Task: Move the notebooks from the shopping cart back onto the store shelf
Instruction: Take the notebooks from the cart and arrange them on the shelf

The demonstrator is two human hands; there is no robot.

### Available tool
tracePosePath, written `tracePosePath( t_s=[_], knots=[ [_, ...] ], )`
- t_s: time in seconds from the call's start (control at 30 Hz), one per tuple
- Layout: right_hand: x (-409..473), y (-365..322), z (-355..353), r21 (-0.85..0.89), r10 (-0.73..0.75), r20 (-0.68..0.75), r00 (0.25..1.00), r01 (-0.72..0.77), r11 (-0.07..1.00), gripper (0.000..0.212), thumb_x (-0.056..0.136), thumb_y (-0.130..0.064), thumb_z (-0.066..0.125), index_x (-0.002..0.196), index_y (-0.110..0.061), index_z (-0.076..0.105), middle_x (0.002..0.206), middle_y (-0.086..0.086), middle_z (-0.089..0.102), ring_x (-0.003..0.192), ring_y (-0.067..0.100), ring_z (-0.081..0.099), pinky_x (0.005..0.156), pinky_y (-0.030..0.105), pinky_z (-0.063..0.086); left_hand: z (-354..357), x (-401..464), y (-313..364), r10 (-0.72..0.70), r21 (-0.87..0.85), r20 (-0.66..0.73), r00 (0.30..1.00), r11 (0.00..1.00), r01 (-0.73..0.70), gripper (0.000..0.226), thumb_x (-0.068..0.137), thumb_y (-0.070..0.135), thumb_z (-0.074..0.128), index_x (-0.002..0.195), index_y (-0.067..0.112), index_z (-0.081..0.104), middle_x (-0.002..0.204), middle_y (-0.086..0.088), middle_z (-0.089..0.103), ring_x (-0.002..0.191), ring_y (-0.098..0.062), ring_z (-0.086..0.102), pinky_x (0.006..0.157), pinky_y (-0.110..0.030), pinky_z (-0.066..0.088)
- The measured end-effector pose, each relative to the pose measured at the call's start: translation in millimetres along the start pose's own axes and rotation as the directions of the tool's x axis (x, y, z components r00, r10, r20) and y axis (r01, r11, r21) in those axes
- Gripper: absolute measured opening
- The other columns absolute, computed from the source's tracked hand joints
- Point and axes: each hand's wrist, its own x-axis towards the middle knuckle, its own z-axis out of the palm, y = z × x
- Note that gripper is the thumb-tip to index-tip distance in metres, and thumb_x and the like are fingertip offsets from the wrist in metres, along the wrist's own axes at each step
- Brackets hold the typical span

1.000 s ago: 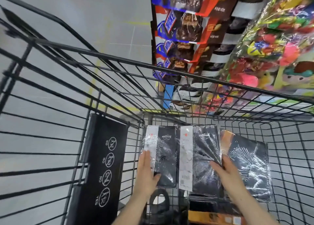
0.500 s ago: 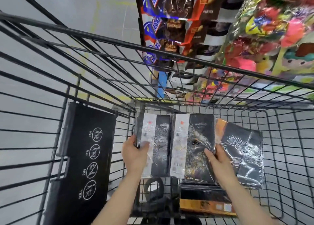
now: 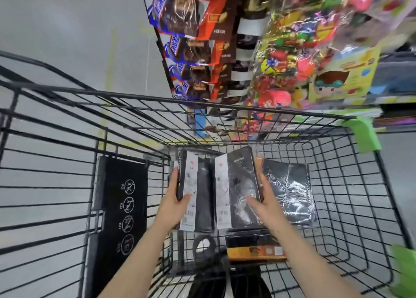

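Observation:
Inside the black wire shopping cart (image 3: 351,185) lie several shrink-wrapped black notebooks. My left hand (image 3: 174,204) grips the left notebook (image 3: 195,191) by its left edge, thumb on the white label. My right hand (image 3: 265,204) grips the middle notebook (image 3: 238,185) at its right edge, and that edge is tilted up off the cart floor. A third black notebook (image 3: 288,191) with an orange spine lies flat to the right. Another notebook with an orange band (image 3: 254,249) lies nearer to me. The store shelf (image 3: 337,99) rises beyond the cart's far rim.
Chocolate bar boxes (image 3: 191,27) and bright candy packs (image 3: 299,45) fill the shelf ahead and to the right. A black child-seat flap with warning icons (image 3: 122,205) hangs on the cart's left. Green plastic corners (image 3: 364,132) mark the cart's right side. Grey floor lies to the left.
Both hands have gone from resting on the notebooks to gripping their outer edges. The middle notebook's right side has lifted. The camera has tilted, so the cart sits lower in view.

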Motion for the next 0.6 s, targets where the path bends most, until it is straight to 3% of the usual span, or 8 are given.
tracePosePath(
  t_s=[0.13,0.2,0.27,0.33,0.4,0.43,0.53,0.6],
  knots=[
    [-36.6,-26.9,-40.9,-0.027,-0.074,-0.03,0.997,0.073,0.997,0.072,0.088,-0.013,0.058,0.143,-0.036,0.018,0.137,-0.02,0.028,0.122,0.001,0.032,0.096,0.017,0.033,-16.1,-39.9,45.3,0.052,0.059,0.023,0.998,0.997,-0.054,0.078,0.091,0.013,0.054,0.146,0.041,0.007,0.14,0.016,0.04,0.11,-0.003,0.05,0.08,-0.01,0.04],
    [-57.5,-36.1,-69.2,-0.026,-0.097,-0.037,0.995,0.096,0.995,0.07,0.088,-0.015,0.059,0.143,-0.037,0.021,0.142,-0.013,0.035,0.126,0.009,0.039,0.097,0.025,0.041,-19.5,-61.2,66.9,0.071,0.063,0.053,0.996,0.995,-0.074,0.077,0.092,0.012,0.053,0.146,0.042,0.006,0.141,0.019,0.034,0.114,-0.002,0.045,0.079,-0.008,0.038],
    [-77.4,-43.6,-99.4,-0.043,-0.122,-0.041,0.992,0.12,0.992,0.068,0.088,-0.017,0.059,0.143,-0.034,0.023,0.139,-0.01,0.039,0.129,0.014,0.039,0.107,0.036,0.036,-16.6,-81.4,90.9,0.092,0.042,0.078,0.993,0.995,-0.095,0.077,0.093,0.01,0.052,0.146,0.04,0.006,0.141,0.024,0.023,0.12,0.0,0.039,0.082,-0.001,0.036],
    [-95.5,-48.6,-131.4,-0.044,-0.151,-0.067,0.986,0.148,0.988,0.067,0.088,-0.018,0.06,0.143,-0.029,0.025,0.14,-0.007,0.038,0.13,0.014,0.038,0.108,0.035,0.035,-7.1,-96.8,114.3,0.127,0.066,0.08,0.989,0.989,-0.133,0.077,0.092,0.009,0.053,0.144,0.043,0.008,0.134,0.032,0.023,0.104,0.012,0.045,0.07,0.003,0.037],
    [-109.3,-49.2,-164.1,-0.031,-0.184,-0.083,0.979,0.182,0.983,0.067,0.087,-0.015,0.061,0.143,-0.026,0.026,0.141,-0.006,0.038,0.126,0.015,0.042,0.095,0.022,0.042,7.6,-105.8,135.8,0.179,0.13,0.032,0.983,0.975,-0.182,0.077,0.09,0.01,0.056,0.143,0.041,0.01,0.121,0.033,0.034,0.08,0.015,0.047,0.065,-0.005,0.037],
    [-114.5,-47.3,-180.3,-0.016,-0.197,-0.093,0.976,0.197,0.98,0.066,0.088,-0.012,0.06,0.143,-0.025,0.027,0.14,-0.006,0.038,0.124,0.015,0.043,0.088,0.017,0.043,17.7,-110.9,146.9,0.203,0.167,0.012,0.979,0.965,-0.202,0.077,0.089,0.012,0.058,0.145,0.039,0.011,0.119,0.03,0.039,0.08,0.01,0.048,0.067,-0.011,0.038],
    [-123.0,-35.0,-229.8,0.08,-0.217,-0.159,0.963,0.232,0.97,0.062,0.087,-0.002,0.057,0.141,-0.017,0.031,0.141,0.003,0.04,0.122,0.012,0.041,0.094,0.02,0.036,58.3,-124.3,181.2,0.266,0.248,-0.013,0.964,0.935,-0.254,0.077,0.089,0.018,0.059,0.146,0.038,0.012,0.126,0.013,0.046,0.103,-0.015,0.052,0.083,-0.024,0.039],
    [-129.4,-23.2,-267.4,0.187,-0.228,-0.182,0.956,0.262,0.947,0.061,0.087,0.003,0.055,0.14,-0.015,0.033,0.138,0.005,0.044,0.117,0.012,0.044,0.092,0.02,0.04,92.5,-136.0,206.0,0.287,0.19,-0.024,0.958,0.942,-0.277,0.074,0.089,0.014,0.058,0.146,0.035,0.015,0.133,0.015,0.038,0.118,-0.011,0.043,0.096,-0.022,0.033]
  ],
)
